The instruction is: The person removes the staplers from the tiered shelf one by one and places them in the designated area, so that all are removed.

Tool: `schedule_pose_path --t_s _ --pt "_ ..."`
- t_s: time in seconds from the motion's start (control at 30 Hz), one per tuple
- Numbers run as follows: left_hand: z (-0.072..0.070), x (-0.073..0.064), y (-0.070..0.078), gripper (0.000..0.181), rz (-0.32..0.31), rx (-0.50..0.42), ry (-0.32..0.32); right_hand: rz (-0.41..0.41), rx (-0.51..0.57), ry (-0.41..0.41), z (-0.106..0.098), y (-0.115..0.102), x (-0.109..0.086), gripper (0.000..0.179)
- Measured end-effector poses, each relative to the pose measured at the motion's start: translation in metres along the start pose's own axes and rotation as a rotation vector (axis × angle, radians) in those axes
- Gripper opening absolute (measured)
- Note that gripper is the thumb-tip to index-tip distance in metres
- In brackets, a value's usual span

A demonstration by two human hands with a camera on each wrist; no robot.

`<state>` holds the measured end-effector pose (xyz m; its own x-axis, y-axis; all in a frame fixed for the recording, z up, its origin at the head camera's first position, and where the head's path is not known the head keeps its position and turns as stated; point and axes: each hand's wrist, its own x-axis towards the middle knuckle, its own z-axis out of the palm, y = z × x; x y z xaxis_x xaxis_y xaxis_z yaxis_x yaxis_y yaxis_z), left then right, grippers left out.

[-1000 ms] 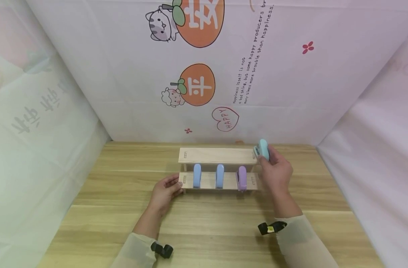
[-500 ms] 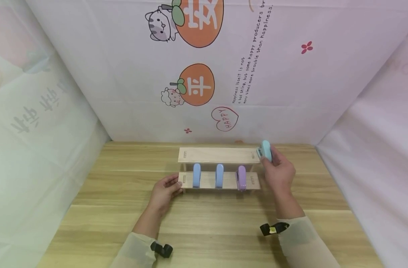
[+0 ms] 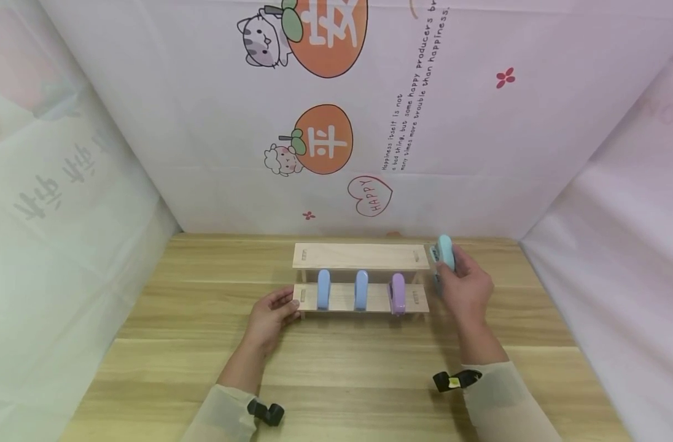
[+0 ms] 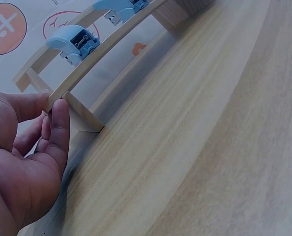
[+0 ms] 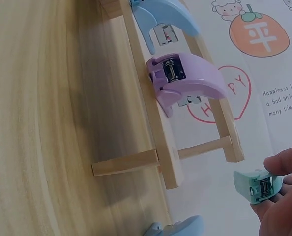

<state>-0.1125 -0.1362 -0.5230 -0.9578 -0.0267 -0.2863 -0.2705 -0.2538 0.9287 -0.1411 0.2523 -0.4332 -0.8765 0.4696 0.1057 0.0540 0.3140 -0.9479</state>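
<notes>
The left hand (image 3: 271, 316) of the person is holding the wooden rack (image 3: 342, 298) by the left end of its lower board; in the left wrist view the thumb lies over the corner and the fingers are underneath, so the grip is narrow. The right hand (image 3: 469, 285) pinches the mint device (image 3: 444, 250), a small stapler-like thing, between thumb and fingers. This mint device is just beside the right end of the upper board (image 3: 364, 256), and in the right wrist view one sees a gap between it and the wood. On the lower board there stand, from left to right, the first blue device (image 3: 323, 290), the second blue device (image 3: 361, 290) and the purple device (image 3: 397, 294), side by side and well apart from one another. Below the right hand, a light-blue piece (image 5: 178, 227) is cut by the lower edge of the right wrist view; what supports it, I cannot tell. The rack stands on the desk (image 3: 336, 368), which has a wood-grain surface, near the printed cloth (image 3: 436, 209) at the back. Both arms wear pale sleeves (image 3: 508, 393), and at each wrist there is a black camera (image 3: 266, 412).
</notes>
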Motion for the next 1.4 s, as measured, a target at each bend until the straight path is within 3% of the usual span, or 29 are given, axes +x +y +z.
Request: schedule_pose_path --t_s 0.63,1.4 --pt "0.001 0.000 0.002 0.046 0.005 -0.014 -0.012 0.010 -0.044 0.037 -0.012 0.012 0.002 0.050" --pt "0.000 -0.001 0.001 0.046 0.004 -0.012 0.002 0.002 -0.009 0.081 -0.027 0.027 0.004 0.048"
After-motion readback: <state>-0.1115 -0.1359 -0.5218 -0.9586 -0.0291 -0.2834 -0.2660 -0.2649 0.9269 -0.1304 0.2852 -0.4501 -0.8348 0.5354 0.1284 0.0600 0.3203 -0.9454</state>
